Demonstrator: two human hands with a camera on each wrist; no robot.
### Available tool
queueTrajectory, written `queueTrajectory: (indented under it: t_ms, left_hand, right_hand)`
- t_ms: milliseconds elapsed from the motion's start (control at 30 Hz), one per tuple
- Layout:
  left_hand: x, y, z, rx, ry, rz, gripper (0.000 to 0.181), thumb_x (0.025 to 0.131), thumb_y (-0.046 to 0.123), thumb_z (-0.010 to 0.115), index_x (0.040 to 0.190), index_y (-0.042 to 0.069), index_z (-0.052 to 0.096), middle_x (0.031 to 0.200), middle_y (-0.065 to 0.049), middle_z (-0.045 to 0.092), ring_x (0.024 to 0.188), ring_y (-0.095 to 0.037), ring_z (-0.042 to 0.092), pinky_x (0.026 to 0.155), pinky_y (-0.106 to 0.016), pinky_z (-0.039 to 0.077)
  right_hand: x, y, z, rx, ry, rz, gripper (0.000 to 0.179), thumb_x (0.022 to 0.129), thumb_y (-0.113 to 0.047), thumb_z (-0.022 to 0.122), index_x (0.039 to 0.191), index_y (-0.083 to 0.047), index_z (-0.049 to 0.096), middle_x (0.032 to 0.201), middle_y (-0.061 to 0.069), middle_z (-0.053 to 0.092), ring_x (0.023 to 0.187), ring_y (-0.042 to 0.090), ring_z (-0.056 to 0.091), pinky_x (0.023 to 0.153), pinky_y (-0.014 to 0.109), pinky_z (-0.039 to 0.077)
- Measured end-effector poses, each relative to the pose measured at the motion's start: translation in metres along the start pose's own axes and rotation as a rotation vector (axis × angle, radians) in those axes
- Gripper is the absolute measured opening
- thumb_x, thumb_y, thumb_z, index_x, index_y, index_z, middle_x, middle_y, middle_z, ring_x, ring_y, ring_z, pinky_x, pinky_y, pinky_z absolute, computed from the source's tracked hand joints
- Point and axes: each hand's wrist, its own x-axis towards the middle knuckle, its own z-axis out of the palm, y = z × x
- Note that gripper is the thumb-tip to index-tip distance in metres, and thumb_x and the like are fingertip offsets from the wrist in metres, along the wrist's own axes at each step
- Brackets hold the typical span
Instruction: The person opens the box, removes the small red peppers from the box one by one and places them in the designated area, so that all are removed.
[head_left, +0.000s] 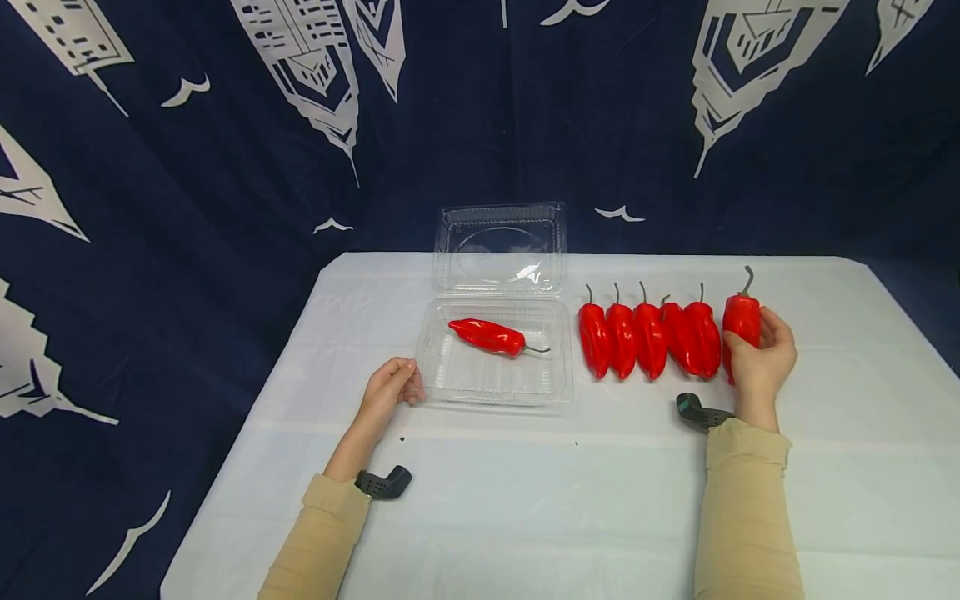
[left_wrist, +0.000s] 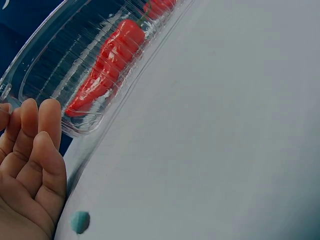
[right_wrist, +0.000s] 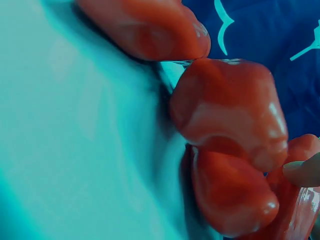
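My right hand [head_left: 761, 358] grips a long red pepper [head_left: 742, 317], stem up, at the right end of a row of several red peppers [head_left: 651, 340]. In the right wrist view, its fingertip [right_wrist: 302, 172] lies on the held pepper [right_wrist: 287, 212], close to the blunt tips of other peppers [right_wrist: 230, 110]. My left hand [head_left: 390, 385] is at the near left edge of a clear plastic container [head_left: 429, 333], thumb and index fingertips together at its rim. One red pepper [head_left: 487, 335] lies crosswise inside, stem to the right; it shows through the ribbed wall in the left wrist view.
The container's hinged lid [head_left: 498, 254] stands raised behind the base. A white cloth [head_left: 600, 517] covers the table, with small dark specks near the container. Behind the table hangs a dark blue curtain [head_left: 510, 150] with white building prints.
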Motion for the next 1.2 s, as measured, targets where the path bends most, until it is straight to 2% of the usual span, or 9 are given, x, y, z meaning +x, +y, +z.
queueTrajectory:
  t_ms: [400,600,833,1200]
  left_hand:
    - [0.000,-0.001,0.001,-0.011,0.007,0.011,0.024,0.099,0.022,0.049,0.089,0.001,0.052,0.075,-0.005,0.055,0.061,-0.012,0.060,0.054,-0.021,0.046]
    - [0.000,0.000,0.001,-0.008,0.007,0.008,0.025,0.099,0.022,0.048,0.089,0.000,0.052,0.074,-0.004,0.055,0.062,-0.012,0.060,0.054,-0.021,0.046]
    - [0.000,0.000,0.001,-0.005,0.007,0.003,0.025,0.099,0.022,0.048,0.089,-0.001,0.052,0.075,-0.006,0.055,0.062,-0.013,0.060,0.054,-0.021,0.046]
    - [0.000,-0.001,0.000,-0.006,0.015,-0.002,0.024,0.099,0.022,0.048,0.089,0.000,0.052,0.074,-0.005,0.055,0.062,-0.013,0.061,0.054,-0.021,0.046]
  right_hand:
    - [0.002,0.008,0.003,-0.150,-0.033,-0.020,0.057,0.093,-0.017,0.055,0.146,-0.021,0.033,0.150,0.001,0.030,0.138,0.017,0.025,0.107,0.031,0.028]
    - [0.004,0.009,0.003,-0.182,-0.056,-0.049,0.056,0.094,-0.014,0.047,0.147,-0.014,0.029,0.151,0.006,0.029,0.138,0.018,0.025,0.108,0.028,0.025]
    - [0.004,0.010,0.003,-0.231,-0.078,-0.046,0.055,0.095,-0.015,0.041,0.148,-0.013,0.027,0.151,0.008,0.029,0.137,0.021,0.028,0.107,0.031,0.029]
    - [0.006,0.011,0.002,-0.237,-0.080,-0.051,0.049,0.097,-0.014,0.038,0.146,-0.010,0.032,0.148,0.010,0.033,0.133,0.021,0.035,0.102,0.029,0.035]
